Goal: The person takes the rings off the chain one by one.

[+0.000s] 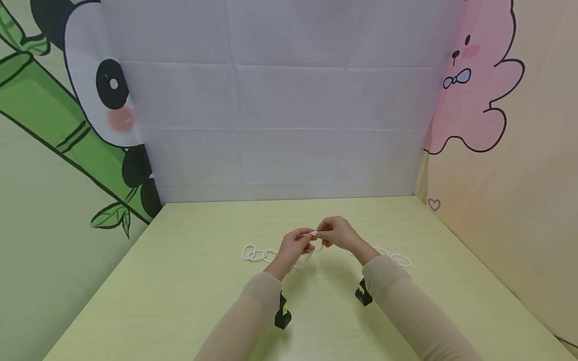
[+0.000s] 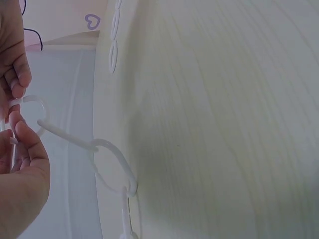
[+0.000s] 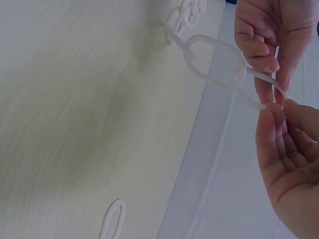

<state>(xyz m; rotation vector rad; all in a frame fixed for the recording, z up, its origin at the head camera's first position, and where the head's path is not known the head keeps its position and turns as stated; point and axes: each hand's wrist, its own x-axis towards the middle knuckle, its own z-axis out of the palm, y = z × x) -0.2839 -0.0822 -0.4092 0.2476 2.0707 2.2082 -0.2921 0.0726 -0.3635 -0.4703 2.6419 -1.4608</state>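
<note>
Both hands meet above the middle of the table in the head view. My left hand (image 1: 295, 248) pinches a white plastic chain link (image 3: 264, 75) at the end of a chain. Thumb and fingers of my right hand (image 1: 337, 233) pinch the same end link from the other side; fingertips partly hide it. From there the white chain (image 2: 112, 154) hangs down link by link to the tabletop. Its far part (image 1: 255, 253) lies heaped on the table, left of my left hand. In the right wrist view, my right hand (image 3: 294, 159) sits below the left hand (image 3: 279, 40).
Separate white links (image 1: 401, 260) lie on the table right of my right hand, partly behind that forearm. Black wrist-worn devices (image 1: 283, 313) hang under both sleeves. A pale cloth (image 1: 289, 125) closes off the table's back edge, with painted walls on either side.
</note>
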